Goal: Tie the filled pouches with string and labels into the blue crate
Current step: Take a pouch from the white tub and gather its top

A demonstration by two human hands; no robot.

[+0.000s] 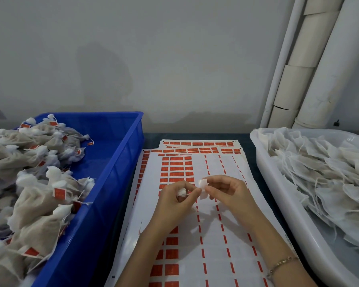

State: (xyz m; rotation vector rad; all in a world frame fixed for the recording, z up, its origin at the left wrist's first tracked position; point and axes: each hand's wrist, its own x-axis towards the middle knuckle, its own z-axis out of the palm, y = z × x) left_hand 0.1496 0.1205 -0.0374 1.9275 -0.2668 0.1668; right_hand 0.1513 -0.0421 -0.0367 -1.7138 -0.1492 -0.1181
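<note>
Both hands are working just above the label sheets [216, 235] on the counter [249, 139], and they are almost touching each other. My left hand [173, 200] has its fingers curled around a small white bunch [181, 192]; I think it is the gathered top of a pouch, but the rest is hidden. My right hand [228, 191] pinches a white tab [202, 184] between thumb and forefinger, and I judge it to be a label seen from its back. The tab stands between the two hands, just beside the bunch. The blue crate [120, 162], with the tied pouches [39, 195] in it, lies to the left, so the left hand is nearer for dropping. The white tub [263, 162] of flat pouches [319, 172] lies to the right.
</note>
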